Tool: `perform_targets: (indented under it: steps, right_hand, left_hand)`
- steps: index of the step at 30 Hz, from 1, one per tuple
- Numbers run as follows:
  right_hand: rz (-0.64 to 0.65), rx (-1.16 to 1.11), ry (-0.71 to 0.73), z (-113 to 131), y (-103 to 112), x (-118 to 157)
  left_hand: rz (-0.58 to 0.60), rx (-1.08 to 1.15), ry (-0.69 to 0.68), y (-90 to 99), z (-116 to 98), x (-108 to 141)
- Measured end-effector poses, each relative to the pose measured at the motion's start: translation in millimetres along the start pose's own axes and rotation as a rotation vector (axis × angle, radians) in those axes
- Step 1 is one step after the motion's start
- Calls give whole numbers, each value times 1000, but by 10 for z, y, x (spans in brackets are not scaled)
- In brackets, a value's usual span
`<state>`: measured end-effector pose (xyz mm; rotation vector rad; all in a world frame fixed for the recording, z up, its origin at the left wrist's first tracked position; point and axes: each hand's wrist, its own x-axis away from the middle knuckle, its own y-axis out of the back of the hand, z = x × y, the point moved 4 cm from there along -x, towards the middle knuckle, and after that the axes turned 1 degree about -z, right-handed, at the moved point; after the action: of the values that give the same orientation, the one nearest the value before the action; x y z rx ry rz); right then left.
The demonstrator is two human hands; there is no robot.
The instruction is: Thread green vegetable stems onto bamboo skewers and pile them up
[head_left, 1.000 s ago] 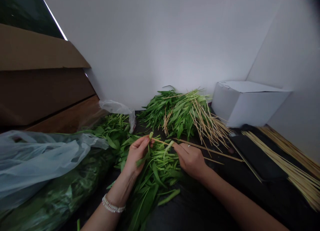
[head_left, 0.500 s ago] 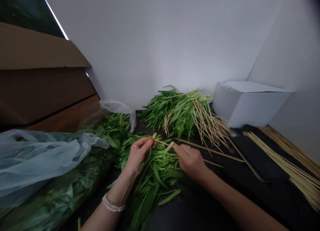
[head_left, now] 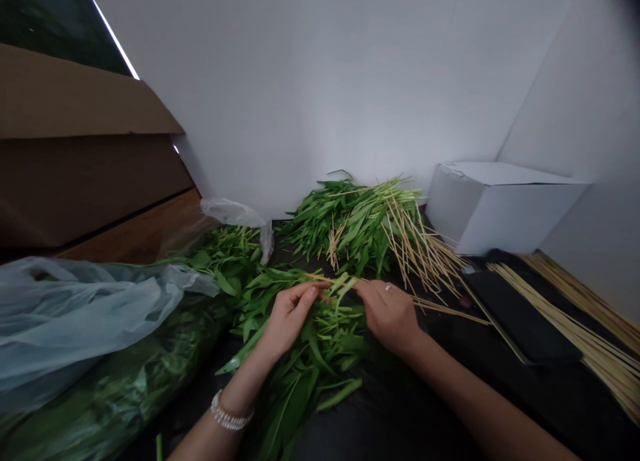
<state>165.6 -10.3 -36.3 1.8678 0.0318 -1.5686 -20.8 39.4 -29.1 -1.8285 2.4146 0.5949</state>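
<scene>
Thumb and fingertips of my left hand [head_left: 293, 311] pinch a leafy green's stem against a thin bamboo skewer [head_left: 316, 277], whose tip sticks out to the left past the fingers. Close by on the right, my right hand [head_left: 390, 314] is closed around the same skewer, most of it hidden by the fingers. Pale green stems [head_left: 342, 285] lie across the skewer in the short gap between both hands. Under them spreads a heap of leafy greens [head_left: 313, 354], with cut stems towards the right hand. A bracelet circles my left wrist.
Behind lies a pile of skewered greens [head_left: 370, 228], its sticks fanning right. Clear plastic bags [head_left: 90, 328] of greens fill the left, beside a cardboard box [head_left: 80, 181]. To the right are a white box [head_left: 510, 208], a dark flat tablet-like object [head_left: 520, 314] and loose skewers [head_left: 590, 341].
My left hand has moved right, closer to my right hand, which has shifted slightly right. The skewer's tip now shows beyond the left fingers, and two stem pieces sit close together between the hands.
</scene>
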Motion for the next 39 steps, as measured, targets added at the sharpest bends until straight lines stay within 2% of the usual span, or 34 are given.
perform_targets:
  steps: [4, 8, 11, 14, 17, 22, 24, 26, 29, 31, 33, 36, 39]
  right_hand:
    - [-145, -1, -272, -307, 150, -18]
    - [-291, -119, -608, -557, 286, 20]
    - [-294, -187, -693, -604, 275, 44]
    - [-267, -180, -591, -545, 228, 44]
    - [-233, -114, -451, -443, 203, 30]
    - [-211, -109, -292, -313, 201, -13]
    - [-200, -121, -251, -286, 193, -27]
    - [-189, -127, -212, -262, 183, -36]
    - [-133, -121, -161, -213, 155, -49]
    - [-79, -101, -129, -169, 133, -56]
    - [-36, -81, -94, -121, 109, -59]
    - [14, -56, -39, -58, 67, -50]
    - [47, -39, 0, -24, 26, -31]
  left_hand:
    - [-21, -189, -90, 55, -78, 14]
    - [-40, -308, -99, 86, -2, -1]
    - [-51, -450, -172, 108, 37, -21]
    - [44, -575, -267, 88, 46, -37]
    - [142, -651, -274, 70, 65, -39]
    - [178, -699, -270, 69, 80, -35]
    - [115, -683, -289, 96, 59, -46]
    - [-25, -619, -327, 155, 1, -56]
    - [-252, -435, -383, 255, -110, -44]
    - [-343, -266, -346, 300, -136, -33]
    - [-382, -78, -234, 317, -99, -35]
    - [-356, 189, -59, 294, 15, -57]
    - [-347, 376, 37, 275, 101, -85]
